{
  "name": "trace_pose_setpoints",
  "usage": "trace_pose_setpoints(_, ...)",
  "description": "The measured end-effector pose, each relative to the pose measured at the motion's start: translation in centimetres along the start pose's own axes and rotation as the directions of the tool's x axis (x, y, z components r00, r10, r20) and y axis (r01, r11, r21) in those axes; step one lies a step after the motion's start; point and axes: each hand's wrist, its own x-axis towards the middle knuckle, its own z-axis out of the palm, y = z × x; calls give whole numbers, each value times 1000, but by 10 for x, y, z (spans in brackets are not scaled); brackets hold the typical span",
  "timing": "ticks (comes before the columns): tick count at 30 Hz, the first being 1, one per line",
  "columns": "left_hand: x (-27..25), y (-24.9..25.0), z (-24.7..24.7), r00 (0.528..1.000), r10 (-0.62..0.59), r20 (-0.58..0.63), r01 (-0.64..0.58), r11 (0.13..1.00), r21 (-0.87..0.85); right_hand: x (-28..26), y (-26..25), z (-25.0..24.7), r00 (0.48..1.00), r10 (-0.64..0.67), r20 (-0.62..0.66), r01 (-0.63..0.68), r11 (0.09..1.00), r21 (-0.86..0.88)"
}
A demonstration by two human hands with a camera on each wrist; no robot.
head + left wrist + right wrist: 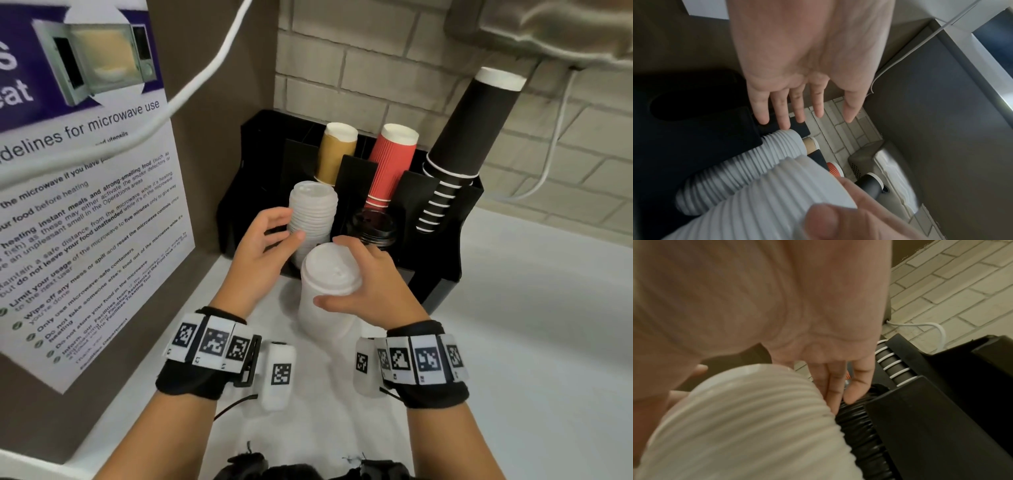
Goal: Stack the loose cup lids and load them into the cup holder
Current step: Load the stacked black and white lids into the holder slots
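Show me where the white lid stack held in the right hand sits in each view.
Head: held lid stack, centre, gripped by the right hand.
Left wrist: bottom centre, ribbed, beside the loaded white stack.
Right wrist: lower left, filling the foreground.
Shared landmark: black cup stack with white rims.

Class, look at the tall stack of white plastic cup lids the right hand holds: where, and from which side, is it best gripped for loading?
Grip the tall stack of white plastic cup lids round its ribbed side wall near the upper end, coming from the right as the right hand does. The column leans, so a wrap there probably steadies it, while the open left hand could guide it.
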Motion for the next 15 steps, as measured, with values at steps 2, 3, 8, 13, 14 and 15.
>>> trace_pose_setpoints(2,0,0,0,1000,-3,1,3,1000,-4,1,0,1,1000,11,-12,-11,1000,4)
trace_pose_setpoints(3,0,0,-1,1000,-5,0,5,1000,-5,1,0,1,1000,17,-16,-17,1000,5)
trace_pose_setpoints(8,-2,4,0,1000,-24,20,24,1000,11,1,2,2,998,24,-65,-23,1000,21)
trace_pose_setpoints(13,-8,13,1,979,-1,203,-12,998,64,-3,-4,-13,977,-34,-210,89,962,257)
trace_pose_setpoints(14,-10,15,4,968,20,250,-35,998,57,-4,-6,-17,973,-50,-223,126,932,341)
trace_pose_setpoints(15,-11,17,8,955,47,292,-57,998,24,-5,-8,-20,975,-59,-213,144,902,408)
